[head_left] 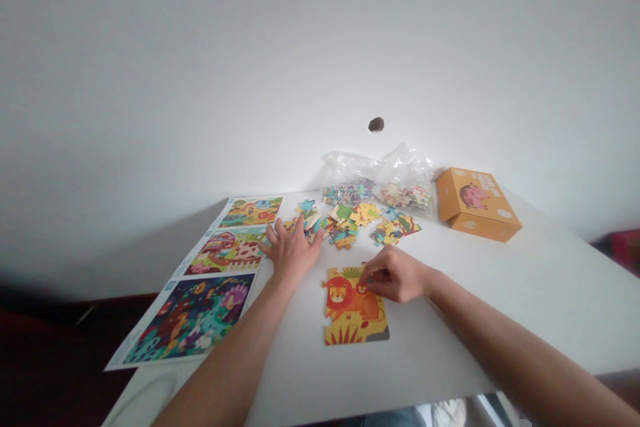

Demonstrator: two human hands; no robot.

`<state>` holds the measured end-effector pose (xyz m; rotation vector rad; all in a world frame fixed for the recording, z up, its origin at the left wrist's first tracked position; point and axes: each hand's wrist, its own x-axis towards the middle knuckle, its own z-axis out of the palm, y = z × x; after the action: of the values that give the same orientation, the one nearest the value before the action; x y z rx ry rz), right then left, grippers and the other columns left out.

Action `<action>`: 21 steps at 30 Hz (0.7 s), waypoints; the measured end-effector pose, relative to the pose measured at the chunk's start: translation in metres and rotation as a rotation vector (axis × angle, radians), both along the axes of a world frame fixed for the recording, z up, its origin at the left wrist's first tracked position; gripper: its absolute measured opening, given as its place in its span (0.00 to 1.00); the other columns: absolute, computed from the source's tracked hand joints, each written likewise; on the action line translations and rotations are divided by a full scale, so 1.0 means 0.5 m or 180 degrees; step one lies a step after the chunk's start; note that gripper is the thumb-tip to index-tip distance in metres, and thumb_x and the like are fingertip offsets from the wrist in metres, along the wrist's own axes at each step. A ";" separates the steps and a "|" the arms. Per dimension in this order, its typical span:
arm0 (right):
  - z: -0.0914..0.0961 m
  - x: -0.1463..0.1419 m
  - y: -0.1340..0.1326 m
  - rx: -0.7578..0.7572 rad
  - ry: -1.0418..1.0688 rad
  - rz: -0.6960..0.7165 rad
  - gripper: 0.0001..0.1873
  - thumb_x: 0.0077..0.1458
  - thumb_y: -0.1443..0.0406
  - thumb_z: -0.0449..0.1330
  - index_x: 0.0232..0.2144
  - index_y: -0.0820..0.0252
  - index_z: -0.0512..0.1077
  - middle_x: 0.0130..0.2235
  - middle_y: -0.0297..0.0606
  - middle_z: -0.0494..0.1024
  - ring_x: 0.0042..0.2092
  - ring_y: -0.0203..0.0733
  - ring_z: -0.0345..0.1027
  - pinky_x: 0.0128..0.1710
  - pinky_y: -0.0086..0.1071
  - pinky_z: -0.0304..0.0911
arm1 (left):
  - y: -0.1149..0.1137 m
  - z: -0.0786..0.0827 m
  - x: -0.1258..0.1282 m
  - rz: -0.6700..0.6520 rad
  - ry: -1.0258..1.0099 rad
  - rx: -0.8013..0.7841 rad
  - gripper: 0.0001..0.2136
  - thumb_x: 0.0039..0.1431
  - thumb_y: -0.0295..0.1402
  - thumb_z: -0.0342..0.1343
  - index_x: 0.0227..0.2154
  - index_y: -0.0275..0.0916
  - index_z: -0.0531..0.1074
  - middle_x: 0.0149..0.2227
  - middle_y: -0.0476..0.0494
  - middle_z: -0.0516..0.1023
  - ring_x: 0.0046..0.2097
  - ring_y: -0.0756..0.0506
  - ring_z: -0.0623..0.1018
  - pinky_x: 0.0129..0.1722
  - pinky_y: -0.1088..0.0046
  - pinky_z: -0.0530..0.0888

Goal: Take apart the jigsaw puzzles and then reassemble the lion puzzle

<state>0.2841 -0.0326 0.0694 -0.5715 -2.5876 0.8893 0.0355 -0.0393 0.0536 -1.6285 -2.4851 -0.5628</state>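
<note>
Several joined jigsaw pieces showing lions [345, 310] lie flat near the middle of the table. My right hand [395, 273] is closed over their upper right part, thumb and fingertips pinched at the small lion's head. Whatever may be between those fingertips is hidden. To the left, my left hand [293, 247] rests with its fingers spread at the near left side of a heap of loose puzzle pieces [345, 232]. Its fingertips reach the heap's edge, and no piece shows in its grasp.
A printed sheet [175, 275] with three pictures lies along the left edge. Clear plastic bags [403, 170] of pieces lie at the back by the wall. An orange box [477, 203] stands at the back right of the white table [525, 320]. The wall has a hole [376, 125].
</note>
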 end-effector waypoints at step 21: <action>0.000 -0.020 0.004 -0.0088 0.0193 -0.0357 0.12 0.51 0.69 0.58 0.36 0.65 0.80 0.24 0.35 0.75 0.23 0.31 0.60 0.24 0.25 0.55 | -0.004 -0.006 -0.027 -0.0220 -0.0176 -0.0175 0.38 0.56 0.58 0.48 0.65 0.41 0.55 0.65 0.25 0.54 0.66 0.24 0.53 0.58 0.33 0.51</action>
<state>0.2744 -0.0303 0.0692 -0.6796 -2.4662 0.8925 0.0222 -0.0412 0.0509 -1.7482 -2.5128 -0.5601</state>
